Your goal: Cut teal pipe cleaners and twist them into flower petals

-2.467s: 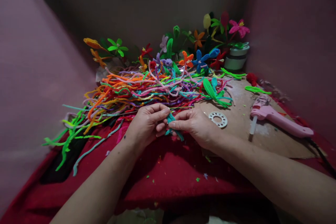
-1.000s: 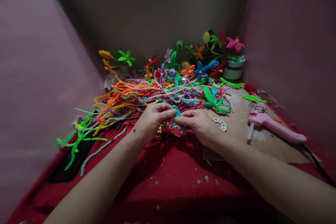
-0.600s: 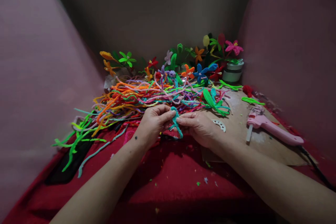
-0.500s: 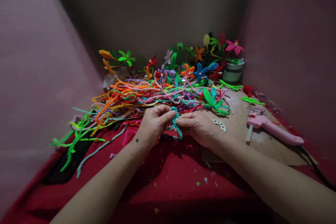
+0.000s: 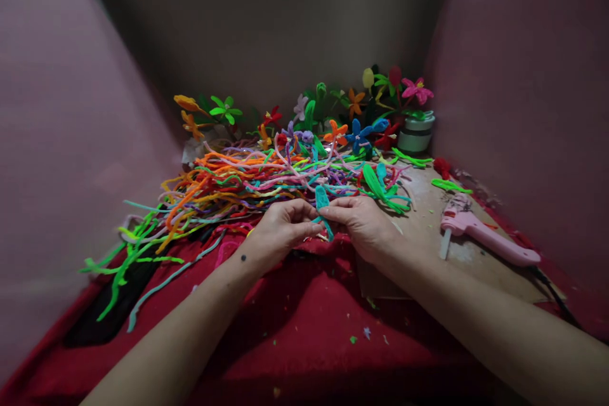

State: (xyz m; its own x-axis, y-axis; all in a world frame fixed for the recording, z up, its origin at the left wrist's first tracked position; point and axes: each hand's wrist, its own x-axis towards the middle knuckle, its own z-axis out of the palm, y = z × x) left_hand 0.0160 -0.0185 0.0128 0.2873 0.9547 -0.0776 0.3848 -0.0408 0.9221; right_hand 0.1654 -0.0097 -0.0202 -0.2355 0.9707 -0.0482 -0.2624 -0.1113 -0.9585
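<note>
A teal fuzzy piece (image 5: 322, 197), folded into a narrow upright loop with ends hanging below, is held between my two hands. My left hand (image 5: 285, 227) pinches its lower left side with thumb and fingers. From the right, my right hand (image 5: 364, 223) grips its middle between thumb and forefinger. The fingertips of both hands nearly meet at the piece. Just behind them lies a wide heap of multicoloured fuzzy stems (image 5: 247, 171).
Several fuzzy flowers (image 5: 359, 134) stand along the back, near a white-lidded jar (image 5: 416, 133). On the right, a pink glue gun (image 5: 490, 238) rests on a brown board (image 5: 394, 279). Green stems (image 5: 126, 260) lie over a dark flat object (image 5: 102, 311) on the red cloth (image 5: 295, 342).
The teal piece has turned, and its loop now stands upright and looks flatter. My fingers have shifted around it. The whole view has moved slightly, with the background further left.
</note>
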